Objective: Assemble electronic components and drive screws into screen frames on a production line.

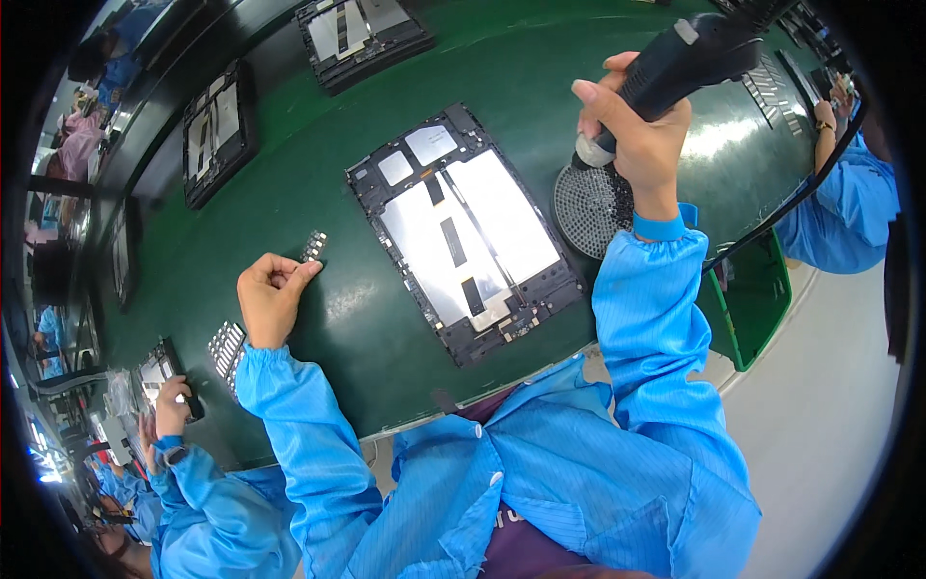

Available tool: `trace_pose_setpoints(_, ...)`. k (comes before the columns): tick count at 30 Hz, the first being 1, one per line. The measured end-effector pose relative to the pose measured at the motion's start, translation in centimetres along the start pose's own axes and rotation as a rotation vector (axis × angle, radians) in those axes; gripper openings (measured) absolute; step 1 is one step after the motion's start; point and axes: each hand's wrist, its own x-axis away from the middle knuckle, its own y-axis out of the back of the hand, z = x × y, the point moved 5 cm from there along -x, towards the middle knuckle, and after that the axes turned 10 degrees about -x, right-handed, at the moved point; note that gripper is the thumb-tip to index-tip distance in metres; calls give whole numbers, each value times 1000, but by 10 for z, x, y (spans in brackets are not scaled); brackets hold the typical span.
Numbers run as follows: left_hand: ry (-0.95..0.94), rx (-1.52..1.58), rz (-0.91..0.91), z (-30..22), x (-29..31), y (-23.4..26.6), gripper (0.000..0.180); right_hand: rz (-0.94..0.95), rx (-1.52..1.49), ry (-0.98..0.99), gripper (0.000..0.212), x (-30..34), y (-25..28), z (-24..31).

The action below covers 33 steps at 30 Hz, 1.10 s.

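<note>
My right hand (648, 145) is wrapped around a black electric screwdriver (666, 68), its pale lower end over a round, dotted screw plate (582, 207). Between the thumb and fingers of my left hand (273, 301) is a small dark strip (314, 245) with little silver pieces on it. A larger sheet of similar small pieces (226, 355) lies by my left wrist. In the middle of the green table rests an opened tablet (497, 227), its silver battery area and black ribbon cables facing up.
Other opened tablets (362, 39) stand along the far and left sides, one (217, 135) at upper left. A green bin (748, 304) sits by the table's right edge, below a black cable (810, 193). Co-workers' hands work at left (172, 405) and right (826, 118).
</note>
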Motion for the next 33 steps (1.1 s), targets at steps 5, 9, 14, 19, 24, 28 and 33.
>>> trace_pose_setpoints(5, -182, 473, -135, -15, 6, -4, 12, 27, 28, 12, 24, -1, -1, -3)
trace_pose_setpoints(9, -471, 180, -207, -39, 13, -17, 12, 19, 24, 18, 24, -3, 2, -6)
trace_pose_setpoints(14, -319, 200, -239, -34, 10, -18, 6, 38, 81, -17, 25, -2, 3, -5)
trace_pose_setpoints(19, -277, 213, -233, -34, 10, -24, 8, 23, 57, 8, 23, -4, 2, -3)
trace_pose_setpoints(24, -356, -39, -181, -39, 5, -16, 9, -33, 6, 47, 25, -6, -9, 15)
trace_pose_setpoints(28, -394, -55, -253, -28, 1, -3, 7, 17, -131, 22, 32, -4, -45, 28)
trace_pose_setpoints(33, -353, -60, -273, -26, -4, 0, 9, 175, -267, -45, 32, 6, -109, 23)
